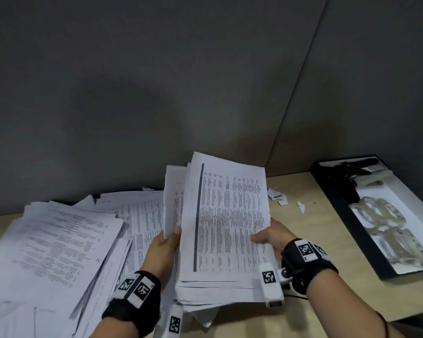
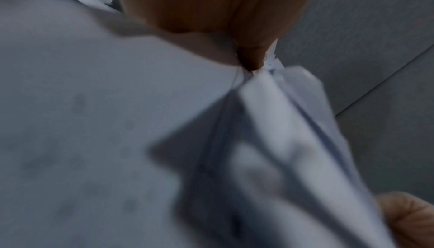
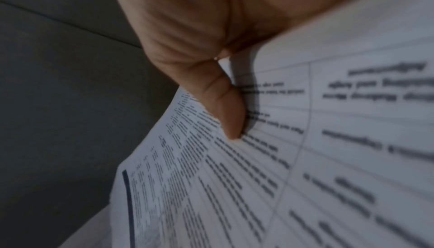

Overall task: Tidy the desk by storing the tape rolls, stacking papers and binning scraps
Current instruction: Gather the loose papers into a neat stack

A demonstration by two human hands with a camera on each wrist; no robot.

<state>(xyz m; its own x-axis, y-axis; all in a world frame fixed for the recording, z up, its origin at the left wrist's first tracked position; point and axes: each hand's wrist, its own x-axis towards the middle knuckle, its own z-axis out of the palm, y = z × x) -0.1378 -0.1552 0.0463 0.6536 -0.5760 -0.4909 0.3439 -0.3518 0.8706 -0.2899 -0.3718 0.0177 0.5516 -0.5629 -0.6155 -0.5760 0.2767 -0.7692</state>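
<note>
Held upright over the worktop (image 1: 300, 311) between both hands: a thick stack of printed papers (image 1: 226, 215), lower edge down near the wrists, top edge tilted away toward the grey partition wall (image 1: 156, 81). Left hand (image 1: 163, 250) on the stack's left edge, grip closed on the sheets, thumb (image 1: 176, 231) up against the front pages; from the left wrist view, blurred, fingers pinching paper edges (image 2: 270, 94). Right hand (image 1: 272, 236) on the right edge, grip also holding the stack, thumb (image 3: 225, 111) pressed flat on the printed top page (image 3: 305, 159). Spread loosely across the left of the worktop, more loose papers (image 1: 59, 242), overlapping and skewed. Just right of the stack, near the wall, small paper scraps (image 1: 279, 197). Far right, a black tray (image 1: 347, 215) holding clear tape rolls (image 1: 381, 213) side by side.
</note>
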